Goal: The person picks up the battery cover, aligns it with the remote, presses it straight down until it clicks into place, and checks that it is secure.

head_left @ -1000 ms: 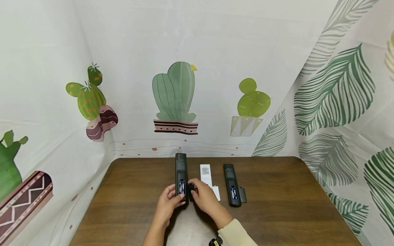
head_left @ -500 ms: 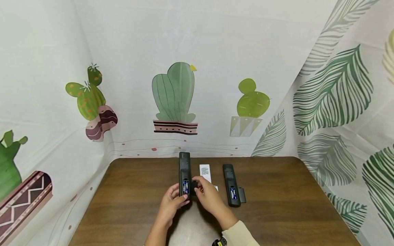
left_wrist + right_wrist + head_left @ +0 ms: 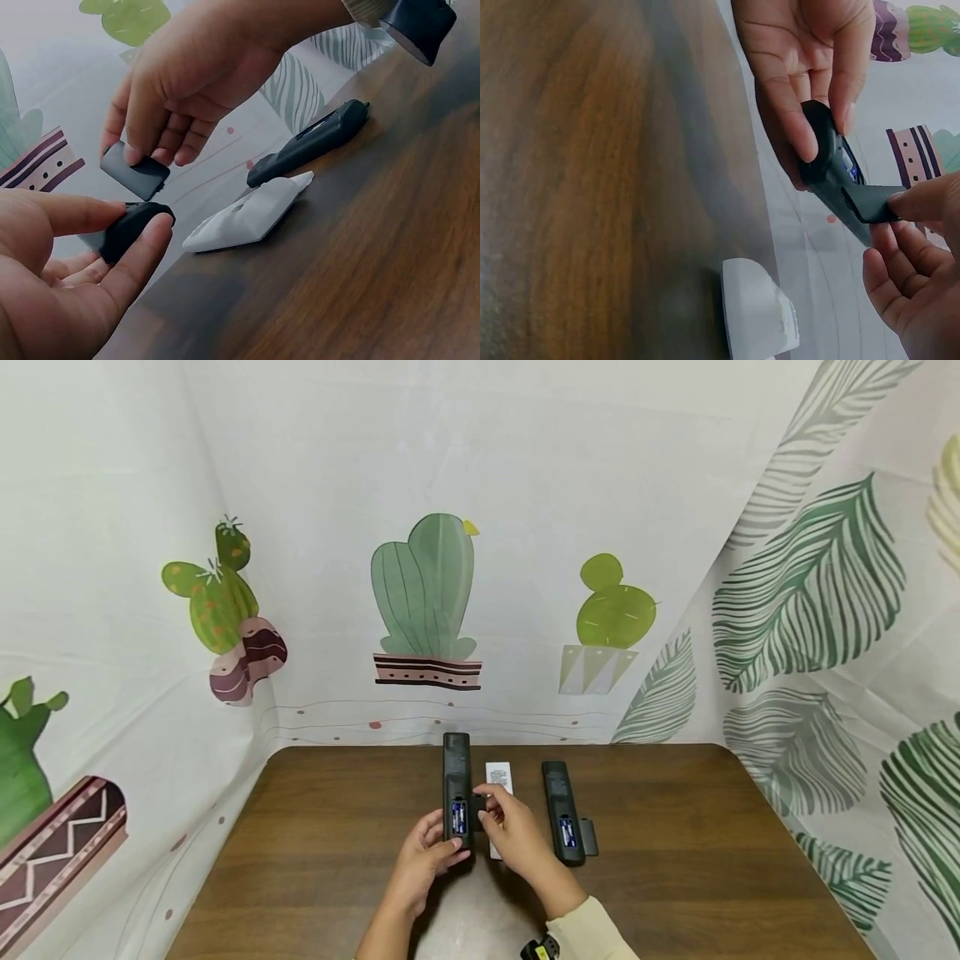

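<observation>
A black remote control (image 3: 457, 764) is held off the table, back side up, with blue batteries (image 3: 459, 818) showing in its uncovered compartment. My left hand (image 3: 422, 858) grips its lower end between thumb and fingers; the left wrist view shows the same pinch on the remote's end (image 3: 131, 229). Just right of the compartment, my right hand (image 3: 519, 833) pinches a black battery cover (image 3: 135, 171) between thumb and fingers. In the right wrist view that cover (image 3: 874, 204) is tilted beside the compartment; whether they touch I cannot tell.
A white remote (image 3: 498, 773) lies on the wooden table (image 3: 315, 852), partly hidden behind my right hand. Further right lies a second black remote (image 3: 558, 789) with batteries in it, and its loose cover (image 3: 589, 837) beside it. A patterned cloth (image 3: 517, 610) hangs behind the table.
Both hands have moved slightly right, carrying the black remote and its cover along. The right hand now hides more of the white remote and its loose cover. Both grips stay the same.
</observation>
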### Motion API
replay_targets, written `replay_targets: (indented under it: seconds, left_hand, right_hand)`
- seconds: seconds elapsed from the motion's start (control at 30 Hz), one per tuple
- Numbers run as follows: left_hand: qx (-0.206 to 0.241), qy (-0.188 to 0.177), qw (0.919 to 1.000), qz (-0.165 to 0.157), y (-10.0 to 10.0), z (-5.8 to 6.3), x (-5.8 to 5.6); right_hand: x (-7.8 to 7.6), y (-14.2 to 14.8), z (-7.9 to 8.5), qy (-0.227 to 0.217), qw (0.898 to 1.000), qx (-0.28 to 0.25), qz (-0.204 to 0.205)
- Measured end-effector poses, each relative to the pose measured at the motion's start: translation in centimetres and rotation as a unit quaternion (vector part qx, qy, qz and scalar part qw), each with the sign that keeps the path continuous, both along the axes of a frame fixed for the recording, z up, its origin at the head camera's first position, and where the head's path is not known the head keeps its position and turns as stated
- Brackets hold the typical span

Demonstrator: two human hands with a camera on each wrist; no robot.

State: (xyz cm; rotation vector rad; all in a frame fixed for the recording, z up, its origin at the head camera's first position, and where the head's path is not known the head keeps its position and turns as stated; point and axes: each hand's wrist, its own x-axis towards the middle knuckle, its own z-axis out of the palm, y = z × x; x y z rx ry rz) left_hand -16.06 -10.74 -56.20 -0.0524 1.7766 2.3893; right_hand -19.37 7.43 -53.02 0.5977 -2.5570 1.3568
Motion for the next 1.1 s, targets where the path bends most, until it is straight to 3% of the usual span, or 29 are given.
replay_targets:
  seconds: [0.5,0.8,1.1]
  left_hand:
    - [0.012,0.002,0.9999,-0.007,0.44,-0.28,-0.10]
    - [0.009,0.001,0.9998,-0.015,0.47,-0.46,-0.13]
    - [0.015,-0.011,0.9995,-0.026,0.53,-0.47,-0.17]
  right_hand:
    - [0.14,-0.62,0.47,-0.017,0.998,-0.047,0.028]
    - [0.17,-0.80,0.24,-0.052,0.996,-0.065,0.024]
    - [0.18,-0.77,0.10,-0.074,0.992,-0.086,0.048]
